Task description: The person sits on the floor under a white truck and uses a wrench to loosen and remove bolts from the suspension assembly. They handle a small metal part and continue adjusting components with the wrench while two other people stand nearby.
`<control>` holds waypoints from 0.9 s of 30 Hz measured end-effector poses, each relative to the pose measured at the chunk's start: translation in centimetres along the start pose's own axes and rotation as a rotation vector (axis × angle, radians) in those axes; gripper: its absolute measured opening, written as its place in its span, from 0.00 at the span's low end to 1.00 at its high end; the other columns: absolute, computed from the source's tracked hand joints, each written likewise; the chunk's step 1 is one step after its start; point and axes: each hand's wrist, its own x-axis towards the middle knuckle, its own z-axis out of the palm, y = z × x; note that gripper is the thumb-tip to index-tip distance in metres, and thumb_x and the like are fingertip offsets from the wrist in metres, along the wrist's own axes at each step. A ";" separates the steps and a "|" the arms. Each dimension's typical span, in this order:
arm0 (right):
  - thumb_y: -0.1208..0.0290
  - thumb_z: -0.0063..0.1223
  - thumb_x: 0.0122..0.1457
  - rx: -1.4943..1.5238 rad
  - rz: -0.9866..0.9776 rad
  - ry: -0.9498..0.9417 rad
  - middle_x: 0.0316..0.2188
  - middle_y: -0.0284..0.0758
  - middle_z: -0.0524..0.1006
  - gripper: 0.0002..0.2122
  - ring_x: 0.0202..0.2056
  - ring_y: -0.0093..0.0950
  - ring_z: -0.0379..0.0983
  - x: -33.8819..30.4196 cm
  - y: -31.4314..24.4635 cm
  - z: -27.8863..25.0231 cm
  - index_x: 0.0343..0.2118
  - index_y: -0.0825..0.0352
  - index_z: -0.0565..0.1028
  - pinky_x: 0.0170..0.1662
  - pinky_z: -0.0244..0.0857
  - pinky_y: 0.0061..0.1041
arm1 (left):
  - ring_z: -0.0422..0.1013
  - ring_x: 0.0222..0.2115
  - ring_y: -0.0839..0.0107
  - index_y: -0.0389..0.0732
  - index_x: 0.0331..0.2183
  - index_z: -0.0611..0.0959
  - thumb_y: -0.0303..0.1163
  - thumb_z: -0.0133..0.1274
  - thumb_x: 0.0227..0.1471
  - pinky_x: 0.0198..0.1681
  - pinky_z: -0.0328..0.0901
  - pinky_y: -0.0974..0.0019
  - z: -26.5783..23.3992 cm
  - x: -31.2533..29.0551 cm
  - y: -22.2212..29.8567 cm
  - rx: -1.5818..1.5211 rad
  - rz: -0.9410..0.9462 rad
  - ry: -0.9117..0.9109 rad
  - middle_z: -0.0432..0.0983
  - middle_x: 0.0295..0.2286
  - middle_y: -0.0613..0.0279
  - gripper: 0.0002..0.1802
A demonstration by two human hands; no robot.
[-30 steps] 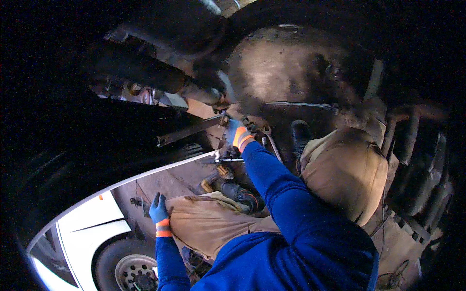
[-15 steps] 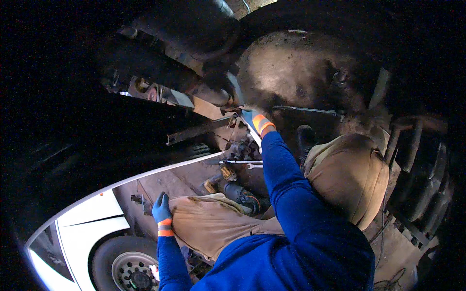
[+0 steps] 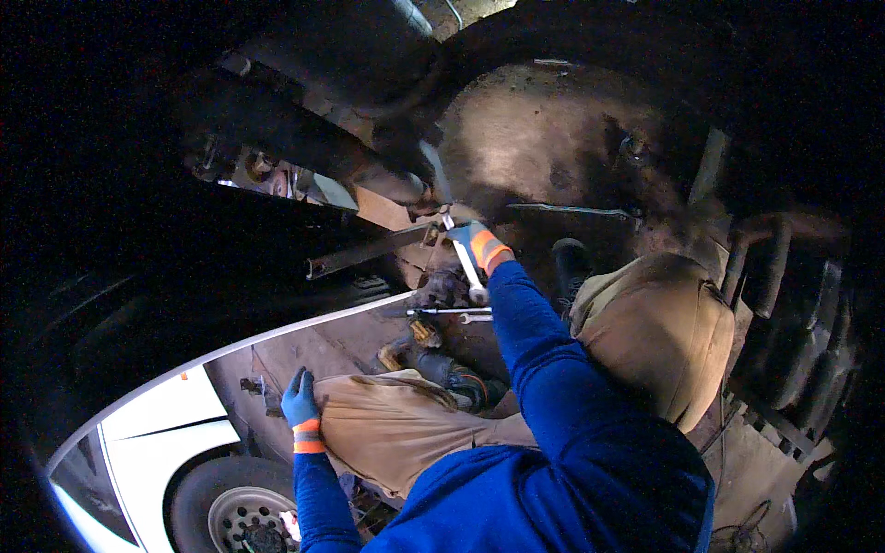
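My right hand [image 3: 476, 242], in a blue glove with an orange cuff, is wrapped round a silver combination wrench [image 3: 468, 267]. The wrench's upper end is against or close to the end of a metal bracket arm [image 3: 369, 252]; dark shadow hides the exact contact. Its ring end points down toward me. My left hand [image 3: 301, 405], gloved alike, rests beside my bent knee [image 3: 359, 405] with its fingers stretched out and no tool in it.
On the floor lie a yellow and black cordless power tool [image 3: 406, 346], a long ratchet handle [image 3: 442, 311] and another wrench [image 3: 477, 319]. A long metal bar [image 3: 572, 210] lies farther off. A white vehicle panel [image 3: 161, 410] and wheel [image 3: 241, 511] stand at left; dark undercarriage hangs overhead.
My right hand has shifted a little along the wrench, which now shows more fully below the hand. The left hand stays by the knee. The whole view has moved slightly.
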 end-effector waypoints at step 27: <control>0.64 0.51 0.51 -0.167 -0.155 -0.159 0.26 0.33 0.75 0.11 0.27 0.27 0.67 -2.4 -5.3 1.3 0.37 0.62 0.73 0.31 0.62 0.28 | 0.71 0.37 0.72 0.32 0.41 0.77 0.33 0.52 0.49 0.44 0.63 0.71 -0.8 0.3 -1.4 -0.044 -0.031 0.026 0.76 0.38 0.55 0.18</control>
